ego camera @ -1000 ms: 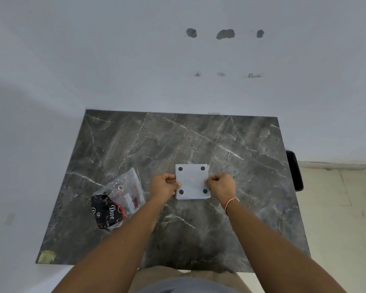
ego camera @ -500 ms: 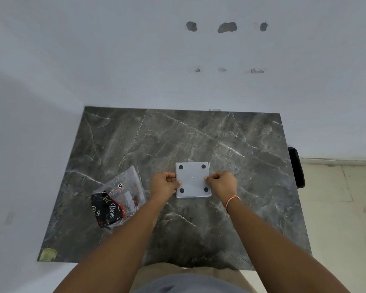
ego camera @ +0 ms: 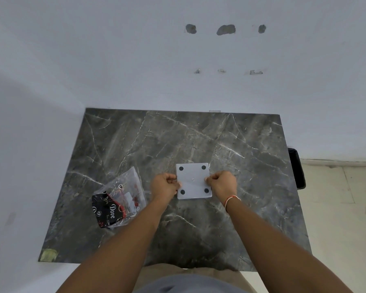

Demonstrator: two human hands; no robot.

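Left hand [ego camera: 164,186] and right hand [ego camera: 221,183] are pinching the left and right edges of the white square plate [ego camera: 193,181], which is sitting mid marble table [ego camera: 199,140]. The plate is lying squarely between the grips, with neither hand nearer.

dark marble table [ego camera: 199,140], patched white wall [ego camera: 135,60], pale floor [ego camera: 336,197]

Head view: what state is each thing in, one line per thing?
white square panel: four-dot face up, held by both side edges; lifted or resting, cannot tell.
left grip: fingers curled, pinching the panel's left edge.
right grip: fingers curled, pinching the panel's right edge.
clear plastic bag: lying crumpled on the marble table, untouched; dark Dove packet inside.
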